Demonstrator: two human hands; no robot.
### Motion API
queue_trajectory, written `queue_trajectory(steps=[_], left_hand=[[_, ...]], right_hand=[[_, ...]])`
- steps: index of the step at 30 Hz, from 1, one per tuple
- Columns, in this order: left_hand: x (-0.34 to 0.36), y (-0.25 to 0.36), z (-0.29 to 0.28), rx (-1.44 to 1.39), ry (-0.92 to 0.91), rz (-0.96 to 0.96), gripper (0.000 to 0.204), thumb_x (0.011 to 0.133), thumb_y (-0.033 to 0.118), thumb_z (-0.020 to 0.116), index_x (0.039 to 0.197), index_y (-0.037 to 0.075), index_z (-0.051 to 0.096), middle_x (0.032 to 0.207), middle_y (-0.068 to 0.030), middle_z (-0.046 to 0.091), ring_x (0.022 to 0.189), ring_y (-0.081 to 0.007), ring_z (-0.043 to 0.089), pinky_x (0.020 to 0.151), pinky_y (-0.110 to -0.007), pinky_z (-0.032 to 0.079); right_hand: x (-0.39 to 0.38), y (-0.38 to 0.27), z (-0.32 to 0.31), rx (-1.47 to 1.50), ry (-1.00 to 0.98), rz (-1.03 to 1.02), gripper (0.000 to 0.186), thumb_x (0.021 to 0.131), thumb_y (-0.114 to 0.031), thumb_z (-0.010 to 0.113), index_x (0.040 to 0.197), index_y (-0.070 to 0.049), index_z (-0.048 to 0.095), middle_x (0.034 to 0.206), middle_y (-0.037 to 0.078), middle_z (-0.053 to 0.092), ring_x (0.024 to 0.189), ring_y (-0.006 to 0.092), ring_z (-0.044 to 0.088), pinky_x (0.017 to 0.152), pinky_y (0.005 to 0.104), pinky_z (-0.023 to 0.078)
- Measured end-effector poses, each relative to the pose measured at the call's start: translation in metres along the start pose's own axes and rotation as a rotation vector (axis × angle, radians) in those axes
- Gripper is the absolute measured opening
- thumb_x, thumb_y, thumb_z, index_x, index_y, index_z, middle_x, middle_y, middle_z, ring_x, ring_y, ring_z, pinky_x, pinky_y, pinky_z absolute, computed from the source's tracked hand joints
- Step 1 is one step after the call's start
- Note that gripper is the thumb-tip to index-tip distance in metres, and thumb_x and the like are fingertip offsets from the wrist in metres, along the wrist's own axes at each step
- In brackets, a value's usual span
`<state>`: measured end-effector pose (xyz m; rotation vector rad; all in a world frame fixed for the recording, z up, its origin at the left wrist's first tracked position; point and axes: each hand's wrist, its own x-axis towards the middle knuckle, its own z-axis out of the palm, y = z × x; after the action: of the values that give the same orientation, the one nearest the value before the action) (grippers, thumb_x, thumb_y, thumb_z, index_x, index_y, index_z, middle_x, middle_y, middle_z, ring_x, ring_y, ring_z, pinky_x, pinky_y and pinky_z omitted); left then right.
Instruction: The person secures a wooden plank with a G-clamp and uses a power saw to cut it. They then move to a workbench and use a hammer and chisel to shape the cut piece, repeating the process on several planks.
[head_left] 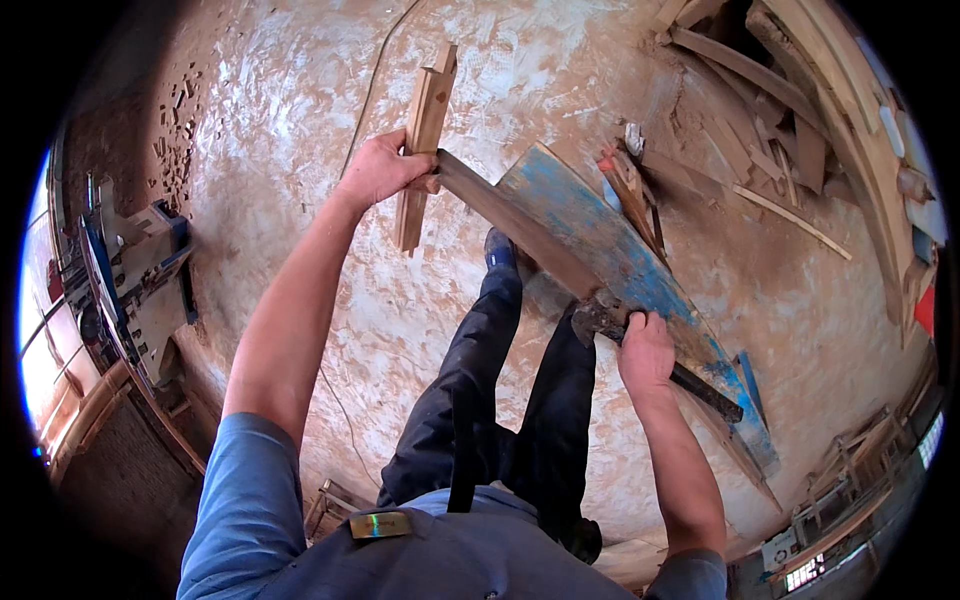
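Observation:
My left hand (385, 170) is closed around a pale wooden piece (432, 105), made of strips lying along each other with stepped ends. Its lower end (409, 225) sticks out below my fingers. Against it, beside my fingertips, is the end of a long brown wooden beam (515, 222). My right hand (647, 352) grips the dark handle (706, 391) of a hammer near its head. The worn metal hammer head (598, 314) is over the beam, and I cannot tell whether they touch. Part of the beam is hidden beneath the hammer and hand.
A board with flaking blue paint (590, 222) lies along the beam, with hand tools (628, 190) at its far edge. Wood scraps (760, 150) are heaped at the far right. A machine (140, 270) stands left. A cable (373, 85) crosses the floor by my feet.

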<state>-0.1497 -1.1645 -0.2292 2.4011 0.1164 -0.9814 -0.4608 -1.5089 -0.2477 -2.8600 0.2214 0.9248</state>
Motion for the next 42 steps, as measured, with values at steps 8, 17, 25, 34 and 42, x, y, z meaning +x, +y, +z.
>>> queue_trajectory(steps=[8,17,25,34,42], left_hand=[[-0.021,0.025,0.006,-0.104,0.001,-0.040,0.032,0.081,0.023,0.073,0.102,0.000,0.066,0.087,-0.0099,0.073,0.074,-0.0134,0.072,0.072,-0.029,0.056],[-0.017,0.015,0.044,-0.114,0.143,0.352,0.037,0.082,0.009,0.071,0.117,0.004,0.062,0.087,-0.0068,0.070,0.075,-0.0134,0.072,0.071,-0.029,0.058],[-0.064,0.035,-0.009,-0.380,0.268,0.019,0.033,0.083,0.019,0.076,0.107,-0.003,0.068,0.092,-0.0104,0.072,0.078,-0.0131,0.069,0.068,-0.028,0.055],[-0.106,0.043,-0.038,-0.744,0.689,0.278,0.026,0.092,0.007,0.067,0.115,-0.003,0.060,0.113,-0.0186,0.070,0.103,-0.0215,0.067,0.092,-0.033,0.052],[-0.091,0.036,0.000,-0.839,0.622,0.331,0.026,0.088,0.014,0.075,0.108,-0.001,0.068,0.100,-0.0057,0.070,0.088,-0.0108,0.063,0.082,-0.028,0.051]], right_hand=[[0.001,0.009,-0.007,0.155,0.122,-0.101,0.049,0.070,-0.017,0.079,0.111,-0.003,0.058,0.101,0.014,0.057,0.098,0.0328,0.059,0.080,0.0431,0.052],[-0.006,0.036,-0.006,0.147,0.103,0.039,0.050,0.069,-0.013,0.082,0.111,-0.003,0.056,0.111,0.017,0.057,0.106,0.0362,0.057,0.087,0.0439,0.049],[-0.010,0.035,-0.005,0.158,0.010,0.122,0.055,0.071,-0.012,0.081,0.119,-0.005,0.056,0.117,0.016,0.050,0.115,0.0365,0.050,0.090,0.0453,0.052],[-0.009,0.037,-0.007,0.154,0.002,0.112,0.058,0.072,-0.013,0.081,0.124,-0.004,0.056,0.117,0.016,0.050,0.115,0.0368,0.051,0.090,0.0450,0.052],[-0.009,0.036,-0.007,0.194,-0.024,0.125,0.059,0.074,-0.011,0.080,0.126,-0.002,0.054,0.121,0.018,0.049,0.117,0.0383,0.049,0.095,0.0460,0.048]])
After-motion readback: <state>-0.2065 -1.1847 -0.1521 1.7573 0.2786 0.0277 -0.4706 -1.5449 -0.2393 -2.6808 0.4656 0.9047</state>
